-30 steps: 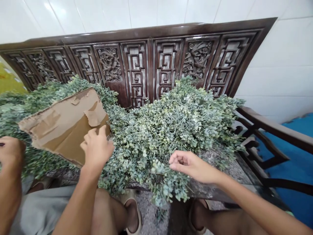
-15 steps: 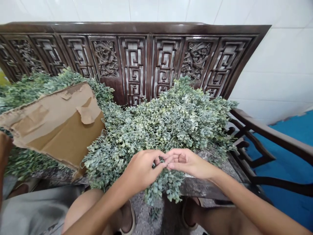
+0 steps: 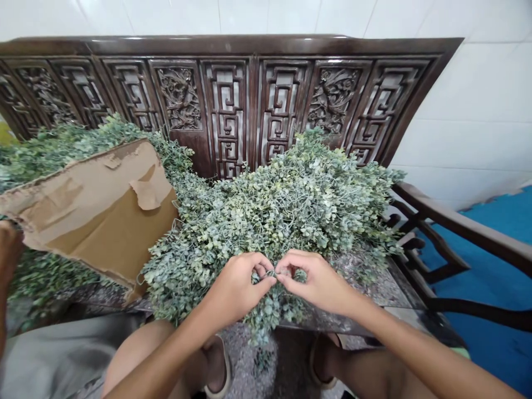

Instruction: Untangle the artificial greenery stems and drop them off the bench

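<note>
Grey-green leafy sprigs, which look like artificial foliage (image 3: pixel 286 199), lie in a large heap in front of me. Over its near edge, my left hand (image 3: pixel 236 285) pinches a thin green stem (image 3: pixel 270 272) between thumb and forefinger. Fingertips of my right hand (image 3: pixel 316 280) close on the same stem, almost touching the left ones. A leafy bunch (image 3: pixel 266 318) hangs just below both hands; whether it joins the pinched stem is hidden by my fingers.
Torn cardboard (image 3: pixel 112 221) leans on more foliage (image 3: pixel 54 144) at left, beside another person's hand (image 3: pixel 9 246). The dark carved bench (image 3: pixel 233 47) has a back along the tiled wall and an armrest (image 3: pixel 465 224) at right. Fallen leaves (image 3: pixel 262 360) lie on the floor.
My hands have drawn slightly apart at the fingertips, and the thin stem now shows between them. The hanging bunch has shifted a little to the left and up.
</note>
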The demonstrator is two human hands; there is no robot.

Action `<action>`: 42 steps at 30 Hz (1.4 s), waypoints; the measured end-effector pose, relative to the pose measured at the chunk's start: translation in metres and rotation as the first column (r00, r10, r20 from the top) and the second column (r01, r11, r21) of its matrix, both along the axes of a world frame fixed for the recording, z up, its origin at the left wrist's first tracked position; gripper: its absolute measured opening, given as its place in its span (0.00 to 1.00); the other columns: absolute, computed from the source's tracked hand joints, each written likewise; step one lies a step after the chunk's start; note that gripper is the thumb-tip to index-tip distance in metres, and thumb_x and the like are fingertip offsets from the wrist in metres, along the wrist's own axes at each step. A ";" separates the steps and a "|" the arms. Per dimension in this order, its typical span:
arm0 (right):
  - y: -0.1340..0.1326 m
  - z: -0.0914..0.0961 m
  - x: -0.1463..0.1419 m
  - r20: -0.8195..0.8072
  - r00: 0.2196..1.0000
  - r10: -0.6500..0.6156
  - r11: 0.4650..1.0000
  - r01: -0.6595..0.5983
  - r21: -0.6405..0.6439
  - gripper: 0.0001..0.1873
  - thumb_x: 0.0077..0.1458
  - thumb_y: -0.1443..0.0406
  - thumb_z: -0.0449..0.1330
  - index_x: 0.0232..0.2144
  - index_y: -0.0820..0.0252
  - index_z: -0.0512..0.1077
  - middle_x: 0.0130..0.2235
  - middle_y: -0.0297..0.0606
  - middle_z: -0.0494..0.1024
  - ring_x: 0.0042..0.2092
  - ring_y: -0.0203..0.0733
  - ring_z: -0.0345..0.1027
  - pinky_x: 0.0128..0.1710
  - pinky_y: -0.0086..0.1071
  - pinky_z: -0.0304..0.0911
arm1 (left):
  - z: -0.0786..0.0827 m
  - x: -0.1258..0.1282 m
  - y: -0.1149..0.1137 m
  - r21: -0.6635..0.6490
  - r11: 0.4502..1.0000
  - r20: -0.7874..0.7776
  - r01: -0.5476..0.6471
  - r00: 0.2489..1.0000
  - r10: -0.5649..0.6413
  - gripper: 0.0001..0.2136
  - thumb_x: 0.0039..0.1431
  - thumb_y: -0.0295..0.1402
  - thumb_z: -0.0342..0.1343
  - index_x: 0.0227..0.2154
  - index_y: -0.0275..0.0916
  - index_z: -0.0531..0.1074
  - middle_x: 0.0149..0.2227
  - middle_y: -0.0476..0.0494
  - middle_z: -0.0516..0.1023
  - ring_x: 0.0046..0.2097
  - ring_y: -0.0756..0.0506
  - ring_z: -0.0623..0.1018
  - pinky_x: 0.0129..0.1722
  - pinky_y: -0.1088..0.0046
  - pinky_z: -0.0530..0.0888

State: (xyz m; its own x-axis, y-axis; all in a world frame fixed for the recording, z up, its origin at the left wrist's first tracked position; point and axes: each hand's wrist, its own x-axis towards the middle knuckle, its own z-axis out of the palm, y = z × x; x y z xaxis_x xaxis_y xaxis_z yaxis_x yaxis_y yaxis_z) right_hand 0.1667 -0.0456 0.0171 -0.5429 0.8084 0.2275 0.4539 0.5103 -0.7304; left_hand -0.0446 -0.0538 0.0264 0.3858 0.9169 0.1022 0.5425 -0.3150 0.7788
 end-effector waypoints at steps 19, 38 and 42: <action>-0.012 -0.004 -0.007 -0.027 0.995 -0.098 0.995 0.098 0.009 0.08 0.63 0.68 0.55 0.33 0.58 0.74 0.33 0.35 0.70 0.34 0.38 0.64 0.34 0.31 0.58 | -0.002 0.009 -0.001 0.161 0.986 -0.064 -0.053 0.996 0.064 0.04 0.53 0.29 0.56 0.25 0.40 0.72 0.29 0.49 0.79 0.32 0.46 0.75 0.36 0.71 0.65; -0.005 0.001 0.001 0.184 0.983 -0.011 0.971 -0.034 0.236 0.06 0.61 0.72 0.54 0.32 0.60 0.68 0.34 0.36 0.64 0.37 0.40 0.61 0.37 0.32 0.57 | 0.004 -0.002 -0.005 -0.264 0.944 0.080 0.198 0.980 -0.183 0.05 0.49 0.29 0.60 0.28 0.36 0.80 0.29 0.48 0.82 0.30 0.48 0.75 0.31 0.75 0.67; 0.008 0.001 0.016 0.134 0.988 -0.080 0.985 0.058 0.161 0.08 0.61 0.72 0.54 0.31 0.59 0.71 0.32 0.34 0.66 0.34 0.38 0.62 0.35 0.31 0.56 | 0.013 -0.010 -0.002 -0.402 0.883 0.122 0.241 0.970 -0.209 0.09 0.52 0.35 0.62 0.33 0.36 0.80 0.33 0.44 0.83 0.35 0.46 0.77 0.35 0.74 0.70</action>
State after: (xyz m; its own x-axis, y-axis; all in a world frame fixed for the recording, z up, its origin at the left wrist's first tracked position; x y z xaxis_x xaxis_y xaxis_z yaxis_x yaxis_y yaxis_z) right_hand 0.1831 -0.0374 0.0180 -0.5222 0.8055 0.2802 0.5837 0.5771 -0.5712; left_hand -0.0547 -0.0559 0.0397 0.5930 0.7720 -0.2290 0.4322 -0.0651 0.8994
